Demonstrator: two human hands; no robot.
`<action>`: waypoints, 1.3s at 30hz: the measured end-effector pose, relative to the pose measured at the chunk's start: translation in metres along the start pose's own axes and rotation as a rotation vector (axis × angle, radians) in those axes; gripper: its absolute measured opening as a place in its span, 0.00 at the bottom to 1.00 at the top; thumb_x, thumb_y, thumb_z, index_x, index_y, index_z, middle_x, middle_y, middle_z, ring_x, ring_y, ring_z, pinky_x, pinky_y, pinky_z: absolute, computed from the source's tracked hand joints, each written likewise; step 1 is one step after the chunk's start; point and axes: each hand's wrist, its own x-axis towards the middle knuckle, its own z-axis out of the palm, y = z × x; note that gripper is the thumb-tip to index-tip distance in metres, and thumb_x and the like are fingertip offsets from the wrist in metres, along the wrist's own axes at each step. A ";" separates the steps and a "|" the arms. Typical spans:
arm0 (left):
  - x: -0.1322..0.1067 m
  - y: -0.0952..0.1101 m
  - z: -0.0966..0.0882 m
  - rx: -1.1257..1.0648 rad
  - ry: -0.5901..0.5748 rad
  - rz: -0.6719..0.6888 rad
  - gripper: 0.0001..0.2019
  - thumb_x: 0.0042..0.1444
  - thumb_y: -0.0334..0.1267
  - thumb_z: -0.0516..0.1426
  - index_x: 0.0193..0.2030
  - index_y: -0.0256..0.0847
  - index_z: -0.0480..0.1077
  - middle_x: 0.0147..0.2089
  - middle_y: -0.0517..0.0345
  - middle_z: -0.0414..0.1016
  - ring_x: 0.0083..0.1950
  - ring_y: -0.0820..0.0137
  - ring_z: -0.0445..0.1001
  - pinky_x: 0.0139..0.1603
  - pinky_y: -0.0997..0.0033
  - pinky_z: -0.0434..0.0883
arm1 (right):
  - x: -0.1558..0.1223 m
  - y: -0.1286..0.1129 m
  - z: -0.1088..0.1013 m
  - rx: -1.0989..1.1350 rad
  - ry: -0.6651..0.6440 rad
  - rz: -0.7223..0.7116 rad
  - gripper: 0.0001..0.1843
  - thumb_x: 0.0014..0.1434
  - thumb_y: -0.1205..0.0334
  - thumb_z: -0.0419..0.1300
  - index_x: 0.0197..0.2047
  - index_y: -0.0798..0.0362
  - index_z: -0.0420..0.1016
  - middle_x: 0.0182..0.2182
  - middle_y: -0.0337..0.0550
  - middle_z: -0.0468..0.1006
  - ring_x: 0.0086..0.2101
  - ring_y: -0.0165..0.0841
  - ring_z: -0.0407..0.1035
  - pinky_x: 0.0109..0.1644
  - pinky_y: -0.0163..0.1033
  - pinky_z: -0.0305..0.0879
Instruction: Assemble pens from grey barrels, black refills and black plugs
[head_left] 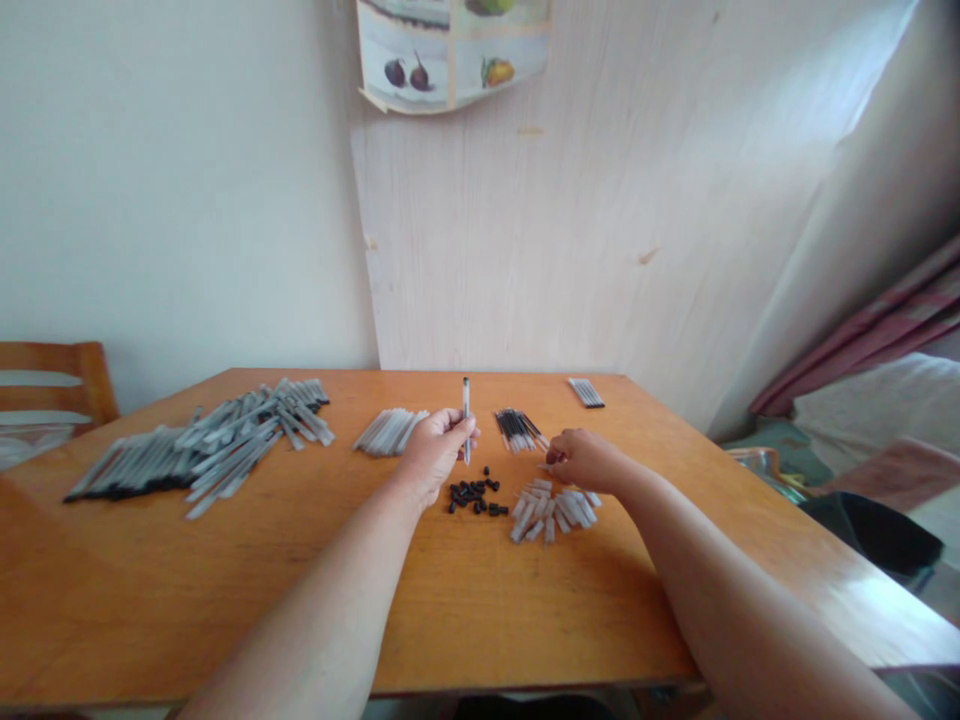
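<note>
My left hand (441,447) is closed around a clear pen (466,398), held upright with its black end at the top. Just above a heap of clear pen caps (551,512), my right hand (585,460) pinches a small pale piece that looks like one of these caps; the fingers partly hide it. Black ink refills (517,428) lie in a bunch beyond the heap, close to my right fingertips. Small black plugs (472,494) are scattered on the table below my left hand. Clear pen barrels (388,432) lie in a row to the left of that hand.
A large pile of clear pens with black ends (247,430) covers part of the wooden table's (465,610) left side. Several pens (586,392) lie together at the back right. A chair (94,380) stands at left, and a black bin (874,535) beyond the right edge.
</note>
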 end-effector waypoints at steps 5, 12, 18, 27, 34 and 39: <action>0.000 0.002 0.001 -0.066 0.048 0.015 0.14 0.51 0.46 0.61 0.37 0.37 0.67 0.32 0.55 0.76 0.31 0.72 0.74 0.28 0.75 0.67 | -0.002 -0.013 0.000 0.220 0.134 -0.001 0.09 0.53 0.61 0.56 0.31 0.54 0.77 0.23 0.41 0.75 0.24 0.30 0.65 0.27 0.34 0.53; -0.001 0.003 0.002 -0.147 0.077 0.038 0.15 0.51 0.45 0.61 0.39 0.38 0.65 0.35 0.53 0.77 0.35 0.69 0.77 0.32 0.72 0.71 | -0.005 -0.044 0.008 0.625 0.089 -0.110 0.11 0.57 0.56 0.55 0.33 0.55 0.74 0.26 0.40 0.76 0.26 0.28 0.65 0.29 0.33 0.57; -0.003 0.007 0.005 -0.241 0.080 0.050 0.15 0.52 0.44 0.61 0.39 0.38 0.64 0.36 0.53 0.77 0.37 0.69 0.77 0.37 0.69 0.72 | -0.004 -0.055 0.018 0.734 -0.012 -0.110 0.12 0.59 0.56 0.54 0.34 0.55 0.73 0.25 0.41 0.77 0.25 0.28 0.67 0.28 0.33 0.60; -0.005 0.004 0.012 -0.315 0.050 0.025 0.12 0.54 0.41 0.61 0.39 0.38 0.63 0.37 0.53 0.76 0.38 0.69 0.78 0.42 0.65 0.73 | -0.008 -0.068 0.012 0.901 -0.043 -0.119 0.12 0.59 0.53 0.56 0.33 0.54 0.70 0.26 0.41 0.76 0.24 0.27 0.66 0.28 0.32 0.61; -0.008 0.006 0.014 -0.304 0.048 0.011 0.12 0.54 0.40 0.60 0.40 0.38 0.63 0.37 0.52 0.77 0.38 0.69 0.77 0.43 0.63 0.74 | -0.007 -0.068 0.013 0.914 -0.029 -0.135 0.12 0.59 0.53 0.56 0.35 0.54 0.70 0.27 0.41 0.77 0.25 0.27 0.66 0.29 0.32 0.62; -0.009 0.004 0.017 -0.307 0.037 0.006 0.12 0.54 0.41 0.61 0.40 0.38 0.64 0.39 0.52 0.77 0.38 0.69 0.78 0.44 0.61 0.74 | -0.009 -0.071 0.011 0.928 -0.023 -0.113 0.13 0.58 0.52 0.56 0.34 0.55 0.69 0.27 0.42 0.76 0.25 0.27 0.66 0.29 0.33 0.62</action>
